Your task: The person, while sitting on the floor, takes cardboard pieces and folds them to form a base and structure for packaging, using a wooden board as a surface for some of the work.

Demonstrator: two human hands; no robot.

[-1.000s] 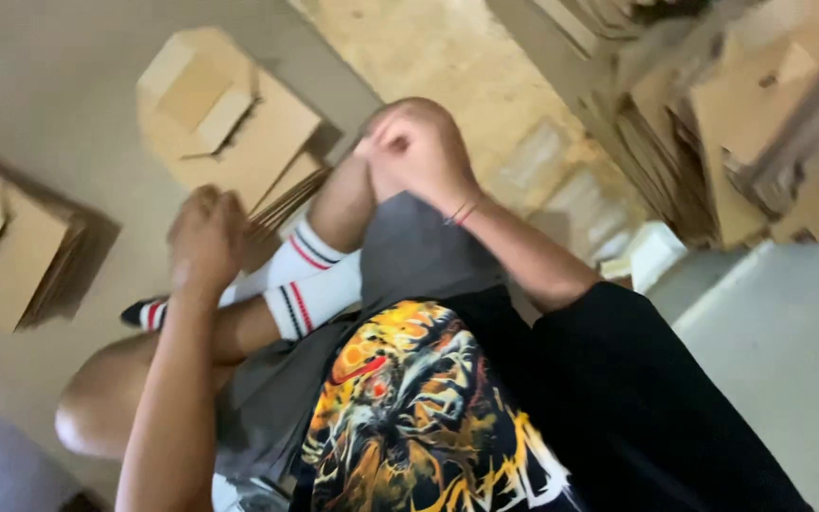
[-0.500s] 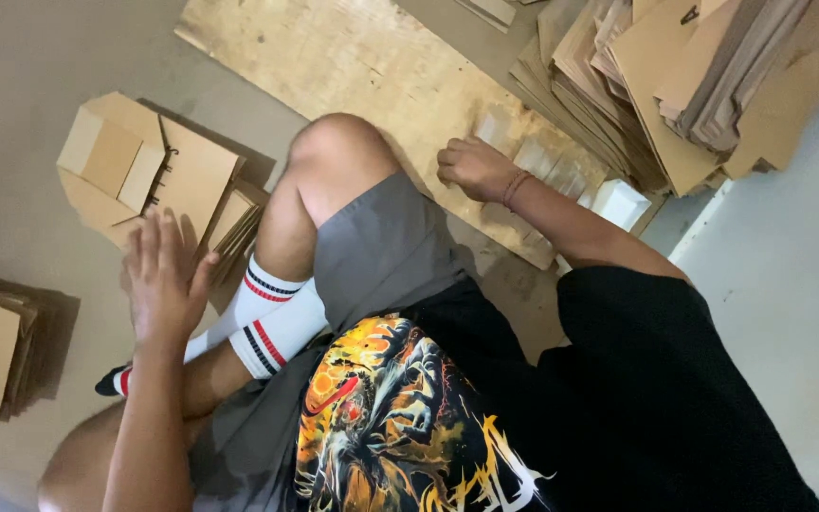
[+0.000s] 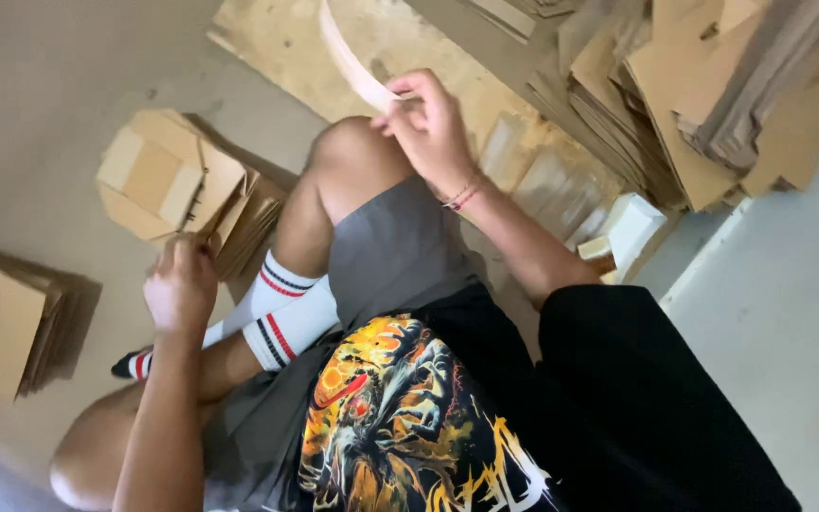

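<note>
While the right hand (image 3: pixel 433 128) pinches a pale strip (image 3: pixel 353 62) above the raised knee, the left hand (image 3: pixel 180 289), fingers curled on the folded cardboard stack (image 3: pixel 177 190), should grip one piece squarely.

The person wears a black T-shirt (image 3: pixel 485 417) with a yellow-orange graphic print and grey shorts (image 3: pixel 386 251). White socks (image 3: pixel 282 313) carry red and black stripes. A thin red bracelet (image 3: pixel 464 192) circles the right wrist.
</note>
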